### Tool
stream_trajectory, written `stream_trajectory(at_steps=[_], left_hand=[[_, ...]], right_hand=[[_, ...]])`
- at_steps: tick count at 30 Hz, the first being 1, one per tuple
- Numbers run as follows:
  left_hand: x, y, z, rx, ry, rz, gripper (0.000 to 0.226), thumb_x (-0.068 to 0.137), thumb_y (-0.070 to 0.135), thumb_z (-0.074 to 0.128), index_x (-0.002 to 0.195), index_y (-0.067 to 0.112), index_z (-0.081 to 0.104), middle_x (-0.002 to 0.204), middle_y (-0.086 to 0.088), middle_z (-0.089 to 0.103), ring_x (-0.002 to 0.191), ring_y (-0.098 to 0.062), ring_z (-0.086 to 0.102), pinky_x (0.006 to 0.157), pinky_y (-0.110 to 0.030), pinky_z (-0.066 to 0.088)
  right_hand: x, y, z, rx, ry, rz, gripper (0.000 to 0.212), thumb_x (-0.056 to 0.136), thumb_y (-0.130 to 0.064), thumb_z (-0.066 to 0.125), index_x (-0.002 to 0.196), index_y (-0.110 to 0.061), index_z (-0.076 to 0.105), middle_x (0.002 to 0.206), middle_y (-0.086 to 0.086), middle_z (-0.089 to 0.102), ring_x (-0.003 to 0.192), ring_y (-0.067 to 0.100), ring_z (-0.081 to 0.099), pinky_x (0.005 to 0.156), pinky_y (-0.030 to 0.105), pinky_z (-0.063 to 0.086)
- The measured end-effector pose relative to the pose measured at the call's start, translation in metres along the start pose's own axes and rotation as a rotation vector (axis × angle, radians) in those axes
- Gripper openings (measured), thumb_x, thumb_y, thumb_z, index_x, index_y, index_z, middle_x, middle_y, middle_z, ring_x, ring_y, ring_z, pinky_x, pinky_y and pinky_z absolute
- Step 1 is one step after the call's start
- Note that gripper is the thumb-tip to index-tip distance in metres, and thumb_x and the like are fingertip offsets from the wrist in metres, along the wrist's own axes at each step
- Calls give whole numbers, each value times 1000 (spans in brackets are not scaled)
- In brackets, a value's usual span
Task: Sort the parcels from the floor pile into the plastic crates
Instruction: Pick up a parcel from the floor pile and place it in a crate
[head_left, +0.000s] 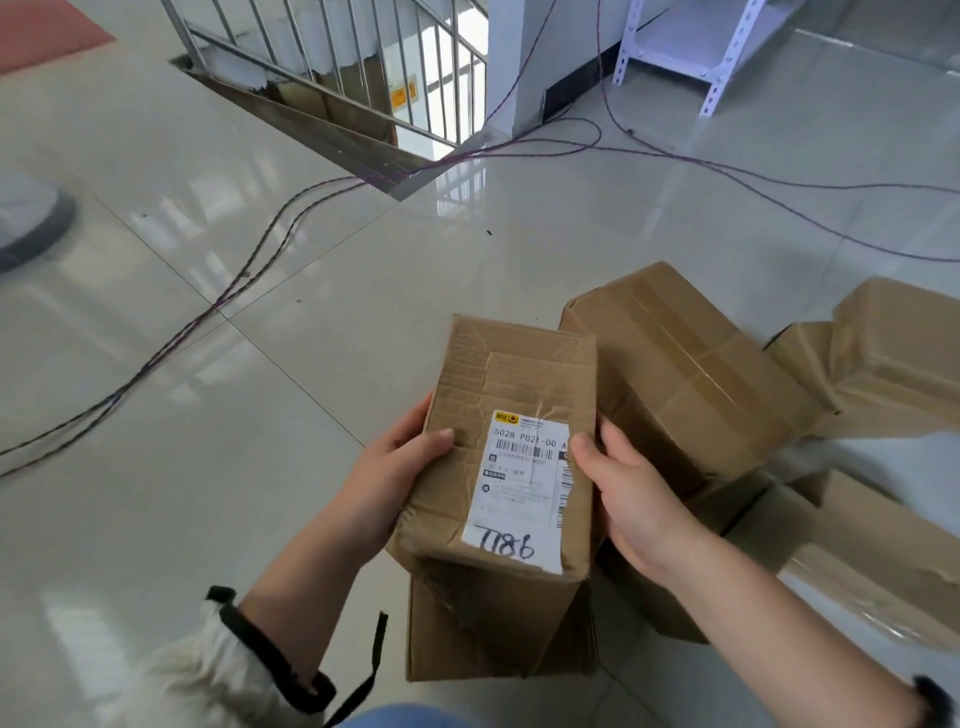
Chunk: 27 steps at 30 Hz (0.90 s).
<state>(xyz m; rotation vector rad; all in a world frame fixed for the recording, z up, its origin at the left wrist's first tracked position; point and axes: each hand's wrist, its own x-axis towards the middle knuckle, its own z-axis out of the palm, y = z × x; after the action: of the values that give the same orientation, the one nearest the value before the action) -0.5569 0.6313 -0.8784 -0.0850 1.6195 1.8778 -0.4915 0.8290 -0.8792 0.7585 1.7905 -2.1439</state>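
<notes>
- Left hand (387, 480) and right hand (631, 499) grasp a creased, corrugated cardboard parcel (511, 441) by its long sides, thumbs on top, holding it above the glossy tiled floor (208, 467).
- A white printed label (522, 488), handwritten in black, covers its top face.
- Taped brown boxes (685, 374) lie piled just beside and beneath it.

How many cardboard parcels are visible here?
5 parcels: one held by the left hand and right hand, one on the floor beneath it, one behind to the right, one far right, one lower right. Others may be hidden.
</notes>
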Motion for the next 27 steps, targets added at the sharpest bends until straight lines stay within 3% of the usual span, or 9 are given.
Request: stream_trajectory(at_steps=[6,11,16,23,27], left_hand=[[4,-2,0,-29,32,-30,35,94,10,47,126,19,58,112,-10,70,97,-25,69,73,-29,59],[4,-4,-1,-37,37,-45,30,94,13,47,121,16,60,109,-11,71,92,-24,70,71,-29,59],[7,-10,-3,-47,51,-43,28,94,13,47,117,16,63,106,-11,72,90,-24,70,71,-29,59],[-5,4,11,-34,72,-49,28,95,13,43,111,19,65,101,-8,73,88,-22,70,68,-28,57],[-34,68,34,-55,71,-33,28,83,17,54,108,22,66,100,-6,73,87,-20,69,69,-29,56]], right_hand=[[3,2,2,-22,25,-16,35,98,-31,46,131,-39,46,123,-10,63,119,15,56,108,48,38],[2,1,2,-47,32,-15,20,97,-32,45,111,-43,54,119,-12,65,116,13,57,107,45,40],[2,4,2,-29,46,-16,22,98,-30,43,114,-40,55,117,-12,67,113,11,59,105,42,42],[-13,-19,5,94,80,45,26,100,-22,41,109,-30,63,101,-12,73,91,1,68,74,25,49],[-50,-78,8,156,107,14,27,100,-18,40,111,-27,63,100,-12,73,89,0,69,72,21,50]])
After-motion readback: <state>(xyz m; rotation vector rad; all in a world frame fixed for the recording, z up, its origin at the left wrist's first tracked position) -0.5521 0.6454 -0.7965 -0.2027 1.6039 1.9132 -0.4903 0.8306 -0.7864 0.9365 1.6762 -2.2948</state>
